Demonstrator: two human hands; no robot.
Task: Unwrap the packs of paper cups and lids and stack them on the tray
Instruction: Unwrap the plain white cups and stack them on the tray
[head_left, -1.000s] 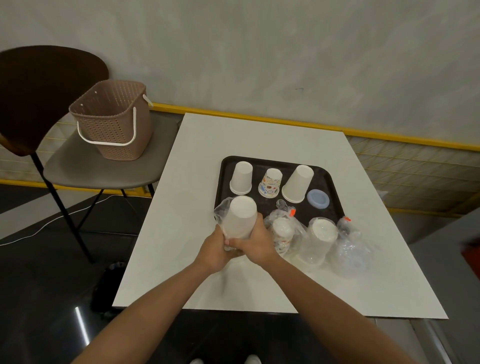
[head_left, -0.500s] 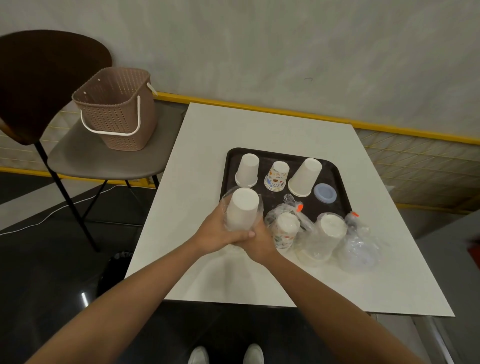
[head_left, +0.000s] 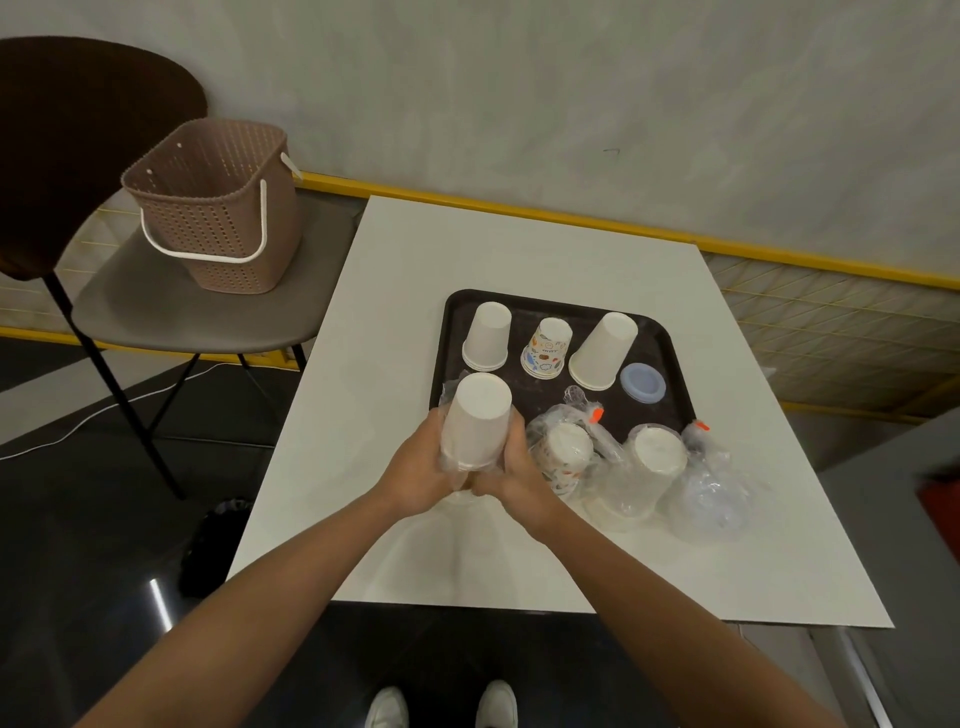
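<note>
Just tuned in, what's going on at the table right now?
A person grips a plastic-wrapped pack of white cups with the left hand and right hand at the near-left corner of the tray. Three upturned cup stacks and a blue lid sit unwrapped on the tray. Three more wrapped packs lie along its near edge.

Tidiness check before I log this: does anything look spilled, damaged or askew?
Nothing spilled or damaged. Only the printed-cup pack lies tilted across the tray's near rim, beside the white-cup pack gripped by the left hand and right hand.
</note>
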